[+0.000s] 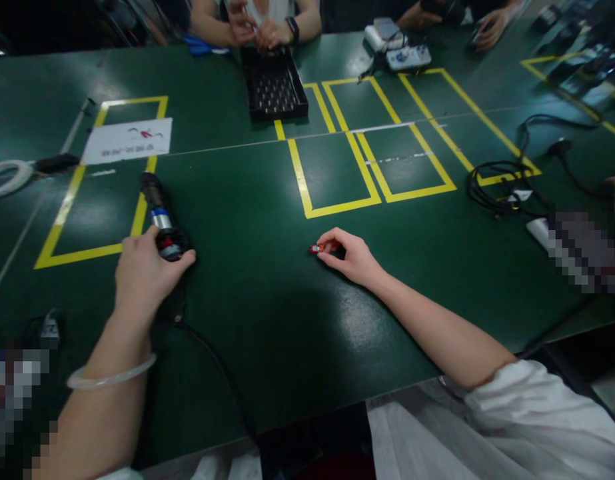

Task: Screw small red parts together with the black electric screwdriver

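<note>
A dark green table (247, 267) spans the frame, marked with yellow tape (343, 208) rectangles, apparently to give items set places. At centre, the right hand (350, 257) pinches a tiny red-and-orange piece (315, 249) between thumb and fingertips, likely because it is too small for a fuller grip. At left, the left hand (146, 273) curls around a corded black-and-silver tool (161, 217), seemingly to steady its thick body.

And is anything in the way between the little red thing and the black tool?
Nothing I can see blocks it: between the little red thing in the right hand and the black tool there's just green table. Only the left hand, which is on the tool, pokes its thumb out on that side.
</note>
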`<state>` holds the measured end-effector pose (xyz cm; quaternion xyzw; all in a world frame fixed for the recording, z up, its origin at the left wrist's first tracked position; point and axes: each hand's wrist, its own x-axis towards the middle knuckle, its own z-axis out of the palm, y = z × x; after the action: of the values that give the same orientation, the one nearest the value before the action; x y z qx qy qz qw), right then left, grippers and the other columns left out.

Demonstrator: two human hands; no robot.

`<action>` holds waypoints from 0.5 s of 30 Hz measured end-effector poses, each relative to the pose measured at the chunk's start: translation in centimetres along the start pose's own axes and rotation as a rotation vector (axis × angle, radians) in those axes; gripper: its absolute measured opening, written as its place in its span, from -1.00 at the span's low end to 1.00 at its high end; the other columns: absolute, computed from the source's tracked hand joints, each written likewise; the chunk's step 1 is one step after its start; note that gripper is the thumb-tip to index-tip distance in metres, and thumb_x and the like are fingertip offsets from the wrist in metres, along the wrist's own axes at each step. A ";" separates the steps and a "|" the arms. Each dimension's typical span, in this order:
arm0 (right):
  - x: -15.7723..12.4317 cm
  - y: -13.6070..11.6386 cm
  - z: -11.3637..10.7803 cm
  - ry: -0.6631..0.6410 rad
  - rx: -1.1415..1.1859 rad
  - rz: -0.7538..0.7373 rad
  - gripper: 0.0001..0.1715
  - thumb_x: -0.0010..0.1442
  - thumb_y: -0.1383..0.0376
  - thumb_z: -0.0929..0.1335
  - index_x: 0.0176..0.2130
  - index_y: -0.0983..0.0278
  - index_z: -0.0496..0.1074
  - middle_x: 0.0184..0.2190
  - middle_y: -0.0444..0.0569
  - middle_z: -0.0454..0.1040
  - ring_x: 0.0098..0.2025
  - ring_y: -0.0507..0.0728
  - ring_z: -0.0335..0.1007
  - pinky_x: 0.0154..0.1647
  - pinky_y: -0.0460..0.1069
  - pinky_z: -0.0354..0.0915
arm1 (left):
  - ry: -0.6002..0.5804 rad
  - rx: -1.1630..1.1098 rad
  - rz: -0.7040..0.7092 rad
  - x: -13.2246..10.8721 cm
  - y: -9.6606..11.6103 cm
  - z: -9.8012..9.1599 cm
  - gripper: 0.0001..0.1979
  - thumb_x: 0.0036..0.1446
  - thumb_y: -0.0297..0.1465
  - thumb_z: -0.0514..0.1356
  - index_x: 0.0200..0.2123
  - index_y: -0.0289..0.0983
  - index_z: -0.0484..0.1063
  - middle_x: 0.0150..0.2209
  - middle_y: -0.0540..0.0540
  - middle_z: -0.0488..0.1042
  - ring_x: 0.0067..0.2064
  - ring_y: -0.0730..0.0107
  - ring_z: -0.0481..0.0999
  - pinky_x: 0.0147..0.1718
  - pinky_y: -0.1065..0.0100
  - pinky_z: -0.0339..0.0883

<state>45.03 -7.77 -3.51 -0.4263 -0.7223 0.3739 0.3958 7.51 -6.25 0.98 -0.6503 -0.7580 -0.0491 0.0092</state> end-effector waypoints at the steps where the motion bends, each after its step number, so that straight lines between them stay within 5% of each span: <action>1: 0.0 0.0 0.0 0.003 0.001 -0.001 -0.84 0.18 0.36 0.39 -0.18 0.26 0.42 -0.31 -0.09 0.50 -0.32 0.05 0.42 -0.21 -0.02 0.34 | -0.008 -0.010 0.030 -0.4 1.3 0.0 -0.21 0.09 -0.04 0.21 0.27 -0.40 0.21 0.00 -0.32 0.35 0.05 -0.08 0.41 -0.01 -0.04 0.41; 9: -0.1 0.2 0.1 0.044 -0.040 -0.022 -0.85 0.17 0.36 0.40 -0.19 0.25 0.41 -0.29 -0.08 0.48 -0.28 0.07 0.43 -0.19 -0.01 0.33 | -0.037 -0.079 0.312 -3.2 11.6 0.7 -0.26 0.13 -0.15 0.23 0.30 -0.37 0.16 0.09 -0.35 0.33 0.10 -0.06 0.39 -0.01 0.07 0.44; 15: 0.0 0.5 -0.1 0.097 -0.112 -0.024 -0.88 0.19 0.37 0.39 -0.21 0.25 0.40 -0.32 -0.09 0.45 -0.28 0.07 0.40 -0.20 -0.02 0.31 | -0.029 -0.183 0.496 -4.7 16.7 1.5 -0.24 0.12 -0.24 0.25 0.32 -0.36 0.11 0.13 -0.30 0.34 0.09 -0.01 0.40 0.01 0.10 0.44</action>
<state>45.23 -7.56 -3.88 -0.4569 -0.7270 0.3071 0.4104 24.84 -8.25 0.12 -0.8150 -0.5678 -0.1046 -0.0489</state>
